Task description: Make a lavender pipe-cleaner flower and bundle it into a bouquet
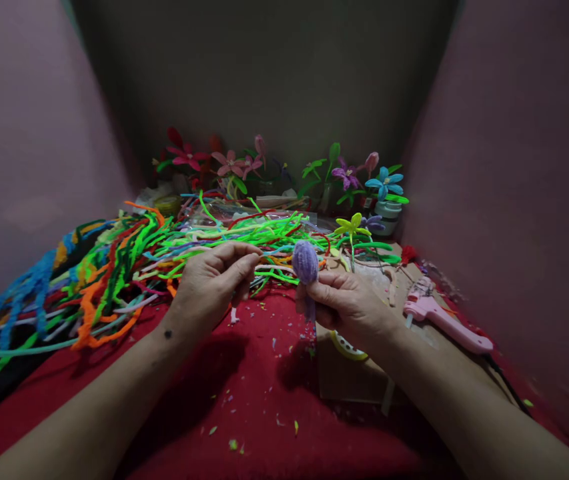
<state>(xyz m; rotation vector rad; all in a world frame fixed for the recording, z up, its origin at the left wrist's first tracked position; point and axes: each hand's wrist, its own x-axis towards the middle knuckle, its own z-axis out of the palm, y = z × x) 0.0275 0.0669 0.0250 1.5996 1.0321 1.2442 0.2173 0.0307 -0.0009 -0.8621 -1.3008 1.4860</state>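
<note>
So, far L, a big tangled heap of pipe cleaners (164, 243) in blue, orange, green, red & white spreads over the red cloth (259, 413) & runs on behind both hands. Behind the heap, against the dark back wall (274, 73), a red flower (187, 157), then a pink flower (228, 164). L hand (214, 280) is up in front of the heap, thumb & forefinger pinched tight together; can't tell if anything's btwn them. Tiny scraps (233, 445) dot the cloth in the middle, below & btwn the hands. Just R of centre, the purple bud (305, 262) stands upright, fuzzy & rounded, its lower end gripped btwn thumb & fingers of the R hand (347, 300); the hands are apart. Under the R wrist, cardboard (351, 385) w/ a yellow-edged, dark-spotted piece (348, 348) on it, partly hidden by the hand. Behind that, a purple flower (345, 175), a yellow flower (353, 225) nearer, a blue flower (384, 182) above a jar (387, 217). Far R, a pink glue gun (447, 323) lies by the cardboard's edge, black cord (507, 383) trailing off toward the R wall (524, 200)
</note>
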